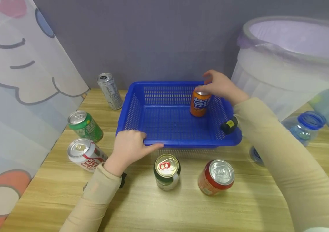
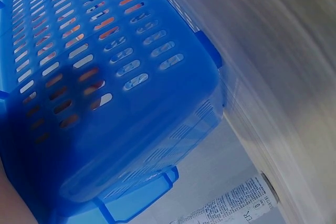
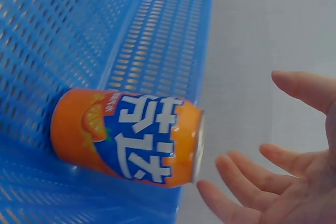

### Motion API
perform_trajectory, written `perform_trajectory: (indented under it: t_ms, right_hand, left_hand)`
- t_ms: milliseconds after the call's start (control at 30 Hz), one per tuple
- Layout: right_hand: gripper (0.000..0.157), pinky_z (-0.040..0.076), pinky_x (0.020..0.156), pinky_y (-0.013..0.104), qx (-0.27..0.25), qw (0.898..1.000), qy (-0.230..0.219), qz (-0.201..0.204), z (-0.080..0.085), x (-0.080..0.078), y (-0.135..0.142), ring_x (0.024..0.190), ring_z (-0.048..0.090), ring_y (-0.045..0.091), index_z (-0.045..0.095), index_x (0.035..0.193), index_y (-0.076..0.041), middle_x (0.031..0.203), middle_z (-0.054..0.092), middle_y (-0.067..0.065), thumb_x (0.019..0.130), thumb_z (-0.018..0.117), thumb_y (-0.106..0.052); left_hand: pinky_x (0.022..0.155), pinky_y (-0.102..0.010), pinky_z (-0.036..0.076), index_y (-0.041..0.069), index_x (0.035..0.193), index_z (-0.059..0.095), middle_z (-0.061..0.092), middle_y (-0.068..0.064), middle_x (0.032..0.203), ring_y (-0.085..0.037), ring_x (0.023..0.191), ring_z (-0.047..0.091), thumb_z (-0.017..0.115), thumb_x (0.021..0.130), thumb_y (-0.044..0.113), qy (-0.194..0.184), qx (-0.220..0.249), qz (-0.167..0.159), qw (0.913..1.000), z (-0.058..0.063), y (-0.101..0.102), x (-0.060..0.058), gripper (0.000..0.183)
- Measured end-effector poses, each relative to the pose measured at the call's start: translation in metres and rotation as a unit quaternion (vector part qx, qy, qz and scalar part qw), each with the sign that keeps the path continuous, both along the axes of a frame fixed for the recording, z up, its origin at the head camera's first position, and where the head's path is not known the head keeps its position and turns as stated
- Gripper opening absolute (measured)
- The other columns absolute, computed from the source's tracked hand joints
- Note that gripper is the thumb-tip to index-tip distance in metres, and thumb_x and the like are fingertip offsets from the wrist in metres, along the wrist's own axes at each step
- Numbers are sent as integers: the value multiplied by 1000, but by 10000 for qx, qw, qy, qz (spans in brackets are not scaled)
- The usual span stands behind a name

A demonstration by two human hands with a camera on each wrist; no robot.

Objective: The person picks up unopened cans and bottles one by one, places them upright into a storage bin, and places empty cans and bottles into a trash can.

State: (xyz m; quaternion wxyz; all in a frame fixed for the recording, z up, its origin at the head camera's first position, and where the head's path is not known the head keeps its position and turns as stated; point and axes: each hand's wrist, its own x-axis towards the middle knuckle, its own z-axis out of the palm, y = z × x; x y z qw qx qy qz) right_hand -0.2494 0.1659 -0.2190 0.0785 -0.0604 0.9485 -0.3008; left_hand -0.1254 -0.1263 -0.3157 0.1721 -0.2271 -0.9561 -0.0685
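A blue plastic basket (image 1: 176,142) with slotted walls sits on the table. My left hand (image 1: 130,146) grips its near rim at the left corner, thumb lying along the edge. Inside the basket's far right corner stands an orange soda can (image 1: 198,104) with blue and white lettering, upright. My right hand (image 1: 221,85) is just above the can's top, fingers spread and loosely bent. In the right wrist view the fingertips (image 3: 209,190) are right by the orange can (image 3: 126,137), with nothing between fingers and thumb.
Left of the basket stand a silver can (image 1: 110,91), a green can (image 1: 86,127) and a white-and-red can (image 1: 86,154). In front are a dark green can (image 1: 166,172) and a red can (image 1: 215,177). A white bin (image 1: 257,67) and a clear blue-rimmed jar (image 1: 304,130) stand right.
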Motion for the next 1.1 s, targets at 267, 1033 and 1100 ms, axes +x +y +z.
perform_trajectory:
  t_ms: [267,1033,1100]
  right_hand:
    - [68,37,100,53,152,9981,-410,435,17,18,1,123,46,40,35,141,-3,136,47,26,90,59,-41]
    - [36,47,89,45,344,9860,-284,1604,7,91,8,102,63,23,58,117,-9,108,68,7,90,63,-33]
    - [37,47,88,45,257,9859,-264,1630,4,94,11,101,63,22,58,117,-9,107,69,6,90,64,-34]
  left_hand:
    - [37,-26,23,23,49,28,22,10,46,-9,40,27,16,72,90,-50,29,-45,10000,1,2,-1,72]
    - [37,-26,23,23,49,27,22,10,47,-9,40,27,8,71,90,-89,30,-32,10000,2,3,0,74]
    - [37,-26,23,23,49,27,22,10,47,-9,40,26,8,71,90,-98,29,-23,9999,2,3,0,73]
